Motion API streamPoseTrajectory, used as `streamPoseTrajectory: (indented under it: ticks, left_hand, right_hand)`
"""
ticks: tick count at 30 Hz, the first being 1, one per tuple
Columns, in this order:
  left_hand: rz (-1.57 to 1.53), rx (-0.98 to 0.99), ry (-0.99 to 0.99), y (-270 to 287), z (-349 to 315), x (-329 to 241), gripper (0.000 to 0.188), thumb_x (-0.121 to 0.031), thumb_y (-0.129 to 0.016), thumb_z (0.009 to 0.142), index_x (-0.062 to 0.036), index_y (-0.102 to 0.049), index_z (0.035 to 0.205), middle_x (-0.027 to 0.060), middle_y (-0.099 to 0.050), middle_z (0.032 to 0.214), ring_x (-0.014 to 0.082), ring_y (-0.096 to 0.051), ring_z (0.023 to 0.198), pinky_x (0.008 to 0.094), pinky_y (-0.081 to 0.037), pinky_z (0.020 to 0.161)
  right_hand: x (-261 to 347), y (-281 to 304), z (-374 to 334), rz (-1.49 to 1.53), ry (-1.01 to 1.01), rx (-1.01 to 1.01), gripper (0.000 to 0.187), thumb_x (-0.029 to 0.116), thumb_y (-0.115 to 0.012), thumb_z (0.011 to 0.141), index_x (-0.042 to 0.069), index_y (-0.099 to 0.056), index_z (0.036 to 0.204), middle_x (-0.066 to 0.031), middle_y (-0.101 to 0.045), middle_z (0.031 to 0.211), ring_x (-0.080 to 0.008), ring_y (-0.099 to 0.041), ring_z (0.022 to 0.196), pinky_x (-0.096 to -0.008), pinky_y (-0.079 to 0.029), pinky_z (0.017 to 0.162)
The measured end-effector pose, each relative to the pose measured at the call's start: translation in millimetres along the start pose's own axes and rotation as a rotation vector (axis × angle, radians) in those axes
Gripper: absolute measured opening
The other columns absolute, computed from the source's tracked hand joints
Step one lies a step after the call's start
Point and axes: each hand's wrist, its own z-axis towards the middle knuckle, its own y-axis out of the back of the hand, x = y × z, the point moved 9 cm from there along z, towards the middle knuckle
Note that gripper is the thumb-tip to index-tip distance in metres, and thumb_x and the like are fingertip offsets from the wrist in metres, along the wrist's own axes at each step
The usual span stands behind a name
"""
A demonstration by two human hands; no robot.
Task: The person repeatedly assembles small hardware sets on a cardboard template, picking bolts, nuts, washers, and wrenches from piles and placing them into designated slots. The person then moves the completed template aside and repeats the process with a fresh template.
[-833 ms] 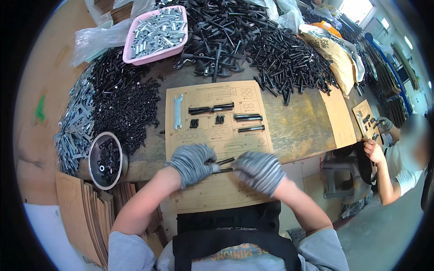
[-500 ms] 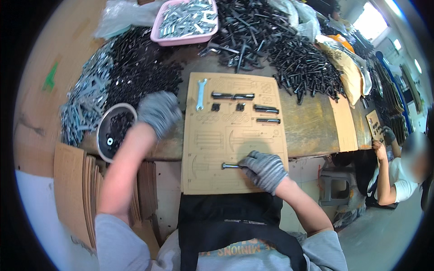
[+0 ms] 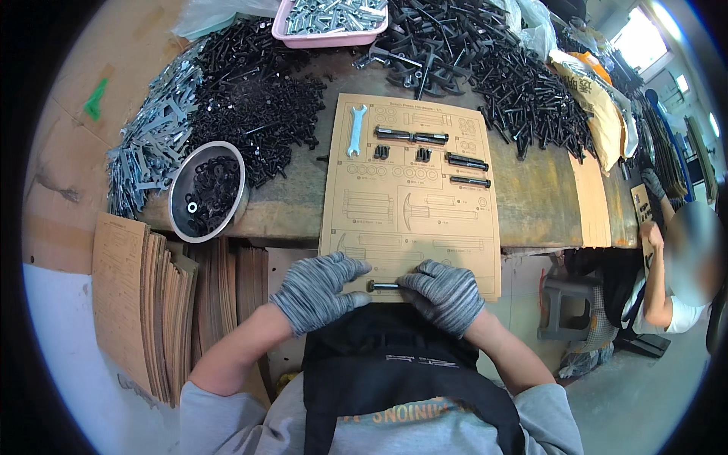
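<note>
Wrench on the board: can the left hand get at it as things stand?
Likely yes: the left hand is open and seems empty, the wrench lies uncovered, and only bare printed board separates them.

1. Bolt (image 3: 384, 287): black metal, smooth, with a glossy streak along the shank.
2. Left hand (image 3: 317, 292) and right hand (image 3: 446, 296): both in matt, streaky grey knit cloth, slightly ribbed over the fingers.
3. Sheet (image 3: 364, 208): brown cardboard, flat, matt, printed with dark lines.
4. Wrench (image 3: 356, 130): pale silvery metal, smooth, softly shining.
5. Bowl (image 3: 242, 193): thin bare metal, its rim polished bright.
6. Tub (image 3: 334, 40): smooth pink plastic; the silvery metal pieces (image 3: 334, 17) inside gleam.
7. Bench (image 3: 531, 216): worn, stained and blotchy, with a dull sheen; its material is unclear.
8. Apron (image 3: 409, 383): matt black cloth, creased.
9. Stool (image 3: 565, 303): smooth grey plastic.
</note>
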Motion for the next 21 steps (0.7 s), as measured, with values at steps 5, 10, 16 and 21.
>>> streamPoseTrajectory:
  ticks: [5, 10, 16, 21]
  left_hand:
    - [0.128, 0.066, 0.047, -6, 6, -9, 0.045, -0.038, -0.073, 0.076, -0.0084, -0.065, 0.108, 0.0092, -0.065, 0.092, 0.0241, -0.064, 0.085, 0.0330, -0.051, 0.076]
    - [-0.191, 0.131, 0.179, 15, 53, 2, 0.055, -0.046, -0.066, 0.079, -0.0046, -0.062, 0.114, 0.0132, -0.065, 0.102, 0.0268, -0.063, 0.096, 0.0362, -0.048, 0.088]
    - [-0.011, -0.163, -0.059, -1, 181, -24, 0.033, -0.029, -0.060, 0.086, -0.0069, -0.064, 0.110, 0.0124, -0.066, 0.098, 0.0287, -0.062, 0.093, 0.0372, -0.048, 0.085]
    - [0.115, -0.139, -0.047, -28, 220, -28, 0.025, -0.027, -0.061, 0.084, -0.0090, -0.067, 0.100, 0.0115, -0.065, 0.093, 0.0291, -0.061, 0.089, 0.0377, -0.048, 0.081]
  right_hand:
    - [-4, 11, -4, 0.045, -0.005, -0.004, 0.022, 0.025, -0.063, 0.082, 0.011, -0.064, 0.099, -0.0091, -0.061, 0.085, -0.0279, -0.062, 0.077, -0.0384, -0.051, 0.065]
    - [-107, 90, -14, -0.036, -0.231, -0.424, 0.025, 0.018, -0.067, 0.080, 0.008, -0.064, 0.103, -0.0128, -0.063, 0.089, -0.0276, -0.063, 0.077, -0.0368, -0.052, 0.067]
    - [-201, 102, 2, 0.056, -0.454, -0.372, 0.026, 0.017, -0.072, 0.076, 0.006, -0.065, 0.099, -0.0103, -0.062, 0.086, -0.0254, -0.062, 0.070, -0.0339, -0.052, 0.067]
    - [-200, 94, 10, -0.021, -0.252, -0.443, 0.017, 0.015, -0.069, 0.077, 0.010, -0.067, 0.093, -0.0103, -0.062, 0.087, -0.0298, -0.062, 0.077, -0.0374, -0.051, 0.070]
